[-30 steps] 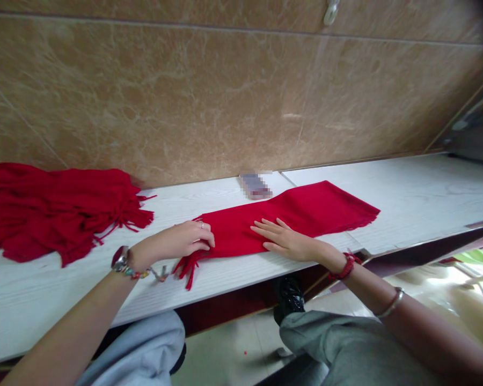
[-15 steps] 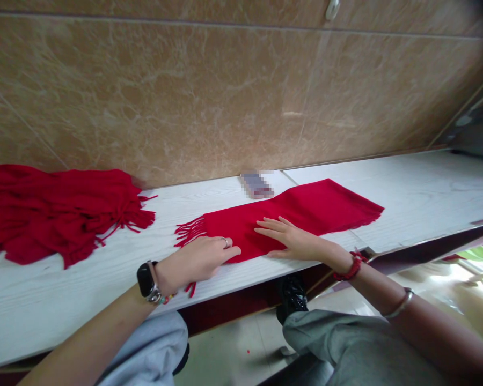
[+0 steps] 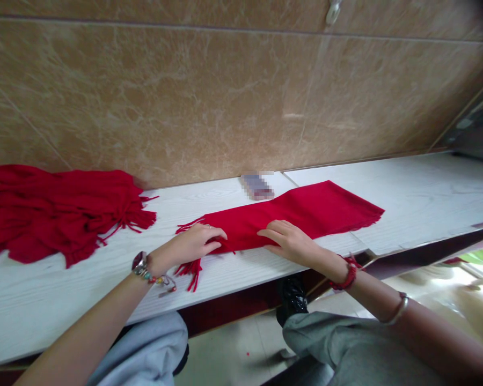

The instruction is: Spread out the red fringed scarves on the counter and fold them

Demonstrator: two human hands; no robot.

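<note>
Resting on the folded red scarf (image 3: 326, 206), both hands work near its long near edge, the left hand (image 3: 195, 244) at the fringed left end and the right hand (image 3: 287, 242) around the middle. The left hand's fingers curl over the cloth with the thumb just below them; whether they pinch any of it cannot be told. The right hand's fingers lie close together and slightly bent on the scarf, with the thumb held apart. The scarf lies lengthwise on the white wood-grain counter (image 3: 410, 187), its fringe (image 3: 191, 269) loose at the left and its right end angled toward the near side. A phone (image 3: 257, 186), blurred out, lies just beyond the scarf's far edge, near the marbled tile wall (image 3: 185, 107). At the far left, a crumpled red fringed cloth (image 3: 64, 212) lies heaped on the counter, apart from the scarf. A watch (image 3: 139, 262) and a beaded bracelet (image 3: 156, 279) circle the left wrist; a red bracelet (image 3: 350, 272) and a silver-coloured bangle (image 3: 401, 309) are on the right arm.
</note>
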